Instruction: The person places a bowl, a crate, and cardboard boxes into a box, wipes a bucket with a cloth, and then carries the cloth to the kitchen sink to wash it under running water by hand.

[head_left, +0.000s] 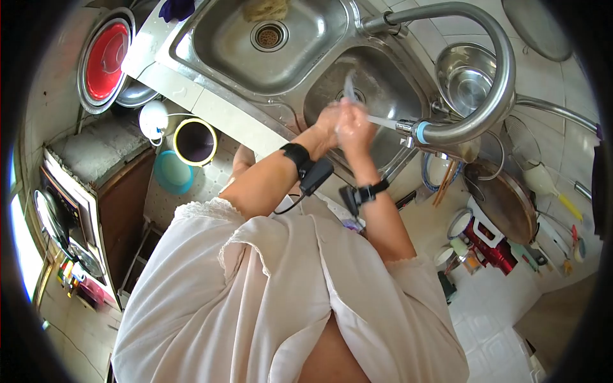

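Observation:
Both my hands are together over the right basin [399, 96] of a steel double sink, in the water stream [382, 120] from the curved faucet [491, 38]. My left hand [328, 122] presses against my right hand [355, 126]; its fingers are mostly hidden. The right hand's fingers look curled and are smeared by motion. A pale, blurred strip [349, 86] sticks out beyond the fingers; whether it is a blade, another thing or splashing water, I cannot tell. Black straps with small devices sit on both wrists.
The left basin [217, 32] holds a yellowish cloth-like thing [265, 9]. A steel pot [466, 80] stands behind the faucet. Chopsticks [447, 182] and a round board [501, 201] are at the right. Buckets [195, 142] and a blue basin [173, 172] stand on the floor at left.

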Demonstrator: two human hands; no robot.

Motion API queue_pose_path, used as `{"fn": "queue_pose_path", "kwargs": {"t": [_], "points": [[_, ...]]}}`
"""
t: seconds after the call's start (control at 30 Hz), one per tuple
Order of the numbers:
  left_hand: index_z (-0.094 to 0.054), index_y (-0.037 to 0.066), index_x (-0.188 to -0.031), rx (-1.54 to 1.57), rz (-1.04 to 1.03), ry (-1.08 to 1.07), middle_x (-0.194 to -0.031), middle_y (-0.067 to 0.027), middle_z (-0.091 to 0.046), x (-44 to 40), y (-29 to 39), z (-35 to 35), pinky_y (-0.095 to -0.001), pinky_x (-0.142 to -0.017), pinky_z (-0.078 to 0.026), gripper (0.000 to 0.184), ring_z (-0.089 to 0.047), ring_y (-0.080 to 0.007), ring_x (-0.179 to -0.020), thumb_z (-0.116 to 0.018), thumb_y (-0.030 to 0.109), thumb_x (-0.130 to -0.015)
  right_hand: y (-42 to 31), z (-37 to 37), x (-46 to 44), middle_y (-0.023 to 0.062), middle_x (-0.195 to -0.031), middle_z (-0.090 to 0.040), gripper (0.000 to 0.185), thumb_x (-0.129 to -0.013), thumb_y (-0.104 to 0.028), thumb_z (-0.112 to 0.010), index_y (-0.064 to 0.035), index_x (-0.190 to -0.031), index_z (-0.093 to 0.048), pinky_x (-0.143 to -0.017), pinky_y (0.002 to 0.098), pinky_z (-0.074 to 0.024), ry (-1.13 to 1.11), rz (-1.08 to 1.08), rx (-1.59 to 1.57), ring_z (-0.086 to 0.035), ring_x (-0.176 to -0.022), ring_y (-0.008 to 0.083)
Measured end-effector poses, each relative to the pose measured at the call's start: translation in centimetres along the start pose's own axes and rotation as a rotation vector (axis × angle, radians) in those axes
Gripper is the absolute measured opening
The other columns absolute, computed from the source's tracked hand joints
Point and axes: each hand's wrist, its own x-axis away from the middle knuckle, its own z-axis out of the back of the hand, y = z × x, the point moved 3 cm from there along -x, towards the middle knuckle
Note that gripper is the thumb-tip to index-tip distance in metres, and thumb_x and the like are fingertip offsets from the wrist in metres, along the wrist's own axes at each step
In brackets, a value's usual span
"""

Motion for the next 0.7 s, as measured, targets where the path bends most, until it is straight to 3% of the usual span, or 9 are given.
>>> {"fn": "queue_pose_path", "kwargs": {"t": [0.07, 0.1, 0.2, 0.33, 0.4, 0.53, 0.57, 0.67, 0.7], "points": [[-0.068, 0.005, -0.101, 0.123, 0.254, 0.324, -0.09, -0.0092, -0.068, 3.9, 1.7, -2.5, -0.0394, -0.07, -0.056, 0.022, -0.067, -0.0239, -0.079, -0.05, 0.019, -0.102, 5.7, 1.3, -2.3, 0.0189, -0.074, -0.068, 0.049, -0.101, -0.036, -0.055, 0.0036, -0.076, -0.067, -0.066, 0.0418, -0.0488, 0.001, -0.52, 0.156, -0.062, -0.062, 0.0302], [-0.068, 0.005, -0.097, 0.116, 0.273, 0.376, -0.089, -0.0095, -0.068, 3.6, 1.0, -2.0, -0.0404, -0.07, -0.056, 0.023, -0.067, -0.0247, -0.078, -0.051, 0.02, -0.102, 5.6, 1.5, -2.6, 0.0222, -0.071, -0.068, 0.052, -0.1, -0.041, -0.052, 0.0029, -0.076, -0.069, -0.068, 0.0456, -0.051, -0.045, -0.446, 0.226, -0.065, -0.066, 0.0411], [-0.068, 0.003, -0.091, -0.003, 0.202, 0.329, -0.089, -0.0101, -0.069, 1.5, -0.1, -0.4, -0.0419, -0.07, -0.055, 0.026, -0.067, -0.0258, -0.077, -0.052, 0.021, -0.101, 2.4, 0.9, -1.2, 0.0241, -0.073, -0.068, 0.051, -0.098, -0.042, -0.054, 0.0009, -0.077, -0.071, -0.069, 0.0492, -0.052, 0.055, -0.261, 0.365, -0.067, -0.069, 0.0438], [-0.065, 0.007, -0.081, 0.041, 0.132, 0.215, -0.077, -0.0069, -0.063, 1.8, 1.9, -0.5, -0.0411, -0.06, -0.049, 0.027, -0.06, -0.0233, -0.067, -0.057, 0.027, -0.097, 2.4, -0.8, 0.4, 0.0226, -0.072, -0.068, 0.048, -0.097, -0.042, -0.057, -0.0002, -0.079, -0.072, -0.064, 0.0505, -0.0493, 0.122, -0.132, 0.362, -0.065, -0.064, 0.0408], [-0.063, 0.01, -0.077, 0.095, 0.216, 0.39, -0.069, -0.0047, -0.06, 5.2, 3.1, -2.7, -0.0402, -0.054, -0.045, 0.027, -0.056, -0.0215, -0.061, -0.059, 0.03, -0.096, 6.5, 0.7, -0.8, 0.0207, -0.068, -0.066, 0.049, -0.097, -0.043, -0.057, 0.0006, -0.078, -0.07, -0.062, 0.0483, -0.0474, -0.006, -0.466, 0.055, -0.062, -0.057, 0.0323], [-0.056, 0.016, -0.073, 0.143, 0.312, 0.439, -0.063, -0.0001, -0.049, 6.5, 5.0, -2.6, -0.0309, -0.046, -0.033, 0.029, -0.043, -0.0142, -0.053, -0.059, 0.03, -0.097, 7.1, 0.7, -1.2, 0.0122, -0.062, -0.063, 0.051, -0.098, -0.043, -0.058, 0.0017, -0.075, -0.069, -0.064, 0.0435, -0.0471, 0.038, -0.453, 0.213, -0.056, -0.057, 0.0238], [-0.06, 0.013, -0.081, 0.239, 0.236, 0.197, -0.069, 0.0003, -0.053, 5.9, 4.8, -1.2, -0.0313, -0.05, -0.037, 0.026, -0.045, -0.014, -0.056, -0.062, 0.033, -0.097, 6.8, 1.4, -0.6, 0.0109, -0.069, -0.063, 0.05, -0.097, -0.041, -0.063, 0.0023, -0.074, -0.066, -0.068, 0.0421, -0.0467, 0.152, -0.472, -0.003, -0.058, -0.065, 0.024], [-0.066, 0.011, -0.101, 0.291, 0.209, 0.381, -0.089, -0.002, -0.063, 6.5, 7.6, -1.6, -0.0336, -0.066, -0.048, 0.026, -0.058, -0.0151, -0.075, -0.062, 0.036, -0.098, 6.2, 2.4, -0.3, 0.0105, -0.079, -0.062, 0.045, -0.095, -0.036, -0.069, 0.0024, -0.073, -0.062, -0.072, 0.0407, -0.0456, 0.178, -0.18, -0.018, -0.058, -0.076, 0.0241], [-0.065, 0.011, -0.123, 0.224, 0.302, 0.353, -0.123, -0.0073, -0.063, 6.0, 7.2, -1.3, -0.0386, -0.092, -0.049, 0.033, -0.06, -0.0188, -0.11, -0.06, 0.035, -0.1, 4.0, 2.2, -0.1, 0.01, -0.083, -0.058, 0.04, -0.093, -0.028, -0.074, 0.0022, -0.072, -0.058, -0.074, 0.0399, -0.0444, 0.094, -0.115, 0.003, -0.056, -0.08, 0.0249]]}}
